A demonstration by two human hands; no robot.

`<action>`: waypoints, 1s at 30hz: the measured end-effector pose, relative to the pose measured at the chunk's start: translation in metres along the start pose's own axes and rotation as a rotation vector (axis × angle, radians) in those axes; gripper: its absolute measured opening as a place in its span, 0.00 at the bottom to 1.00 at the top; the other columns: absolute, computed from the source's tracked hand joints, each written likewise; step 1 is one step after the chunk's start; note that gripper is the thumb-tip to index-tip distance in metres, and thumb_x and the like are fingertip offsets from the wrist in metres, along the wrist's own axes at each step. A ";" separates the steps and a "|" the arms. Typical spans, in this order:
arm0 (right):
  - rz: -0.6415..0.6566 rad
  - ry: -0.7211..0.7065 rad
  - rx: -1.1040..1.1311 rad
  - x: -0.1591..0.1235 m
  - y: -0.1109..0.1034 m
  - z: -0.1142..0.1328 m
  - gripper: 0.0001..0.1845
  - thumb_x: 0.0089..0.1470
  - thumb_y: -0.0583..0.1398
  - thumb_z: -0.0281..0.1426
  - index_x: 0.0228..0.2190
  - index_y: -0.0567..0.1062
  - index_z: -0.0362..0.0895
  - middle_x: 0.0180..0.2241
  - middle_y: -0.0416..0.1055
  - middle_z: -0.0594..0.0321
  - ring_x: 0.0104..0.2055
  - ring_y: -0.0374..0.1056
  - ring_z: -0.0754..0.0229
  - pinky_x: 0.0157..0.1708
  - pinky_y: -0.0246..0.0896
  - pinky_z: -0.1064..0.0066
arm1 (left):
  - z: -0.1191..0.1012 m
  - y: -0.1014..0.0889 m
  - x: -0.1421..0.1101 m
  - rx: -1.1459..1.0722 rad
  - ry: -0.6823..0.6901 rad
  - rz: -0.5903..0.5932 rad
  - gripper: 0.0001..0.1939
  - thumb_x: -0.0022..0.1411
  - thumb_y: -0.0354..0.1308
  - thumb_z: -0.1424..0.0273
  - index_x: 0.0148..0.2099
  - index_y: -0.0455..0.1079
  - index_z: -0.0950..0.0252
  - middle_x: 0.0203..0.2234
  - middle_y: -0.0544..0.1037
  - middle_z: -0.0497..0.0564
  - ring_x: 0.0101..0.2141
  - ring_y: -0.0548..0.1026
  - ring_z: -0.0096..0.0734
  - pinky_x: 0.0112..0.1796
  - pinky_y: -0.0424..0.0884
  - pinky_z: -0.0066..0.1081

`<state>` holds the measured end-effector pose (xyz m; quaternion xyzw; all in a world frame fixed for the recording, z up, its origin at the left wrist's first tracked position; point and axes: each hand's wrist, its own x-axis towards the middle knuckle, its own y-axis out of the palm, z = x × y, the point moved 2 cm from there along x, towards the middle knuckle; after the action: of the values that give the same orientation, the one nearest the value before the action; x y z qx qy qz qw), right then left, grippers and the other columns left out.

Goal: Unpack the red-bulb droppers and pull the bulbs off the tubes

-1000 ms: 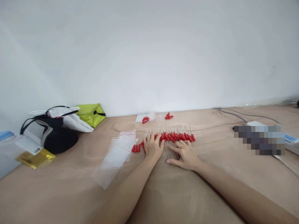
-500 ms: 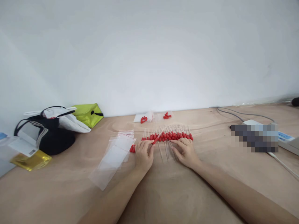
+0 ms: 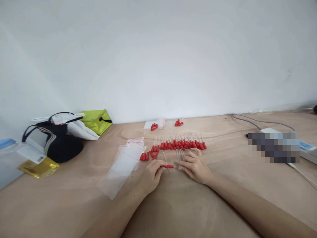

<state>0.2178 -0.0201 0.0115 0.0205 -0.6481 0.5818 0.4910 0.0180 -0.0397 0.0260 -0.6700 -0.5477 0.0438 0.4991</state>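
- Pale wall (image 3: 158, 59) up top, brown table (image 3: 158, 211) below.
- Left hand (image 3: 150, 175), lower centre: thumb and finger pinching red bulb (image 3: 169, 166).
- Right hand (image 3: 198, 168), right of centre: fingers bent at thin clear tubes (image 3: 179, 154); can't tell if gripping one.
- Red bulb row (image 3: 183, 144), centre: overlapping, uncountable.
- Pixelated object (image 3: 273, 147), right: unidentifiable.
- Dark item (image 3: 315, 109), right edge: cut off.

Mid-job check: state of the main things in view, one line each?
Left hand: pinching a red bulb
Red bulb: held sideways
Right hand: fingers bent beside clear tubes, grip unclear
Clear tubes: lying together
Red-bulbed tubes: lying in a crowded row
Clear bags: flat, overlapping
Lime bag: standing near the wall
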 end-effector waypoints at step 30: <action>-0.067 -0.112 -0.008 -0.001 -0.005 0.013 0.11 0.55 0.51 0.32 0.28 0.73 0.46 0.17 0.64 0.68 0.26 0.56 0.66 0.44 0.44 0.63 | -0.008 0.010 0.004 0.235 0.232 0.012 0.12 0.63 0.45 0.67 0.36 0.69 0.63 0.27 0.75 0.50 0.30 0.69 0.30 0.35 0.62 0.33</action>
<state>0.2134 -0.0323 0.0169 0.0728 -0.6758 0.5606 0.4730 0.0311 -0.0402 0.0246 -0.6110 -0.4733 0.0327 0.6337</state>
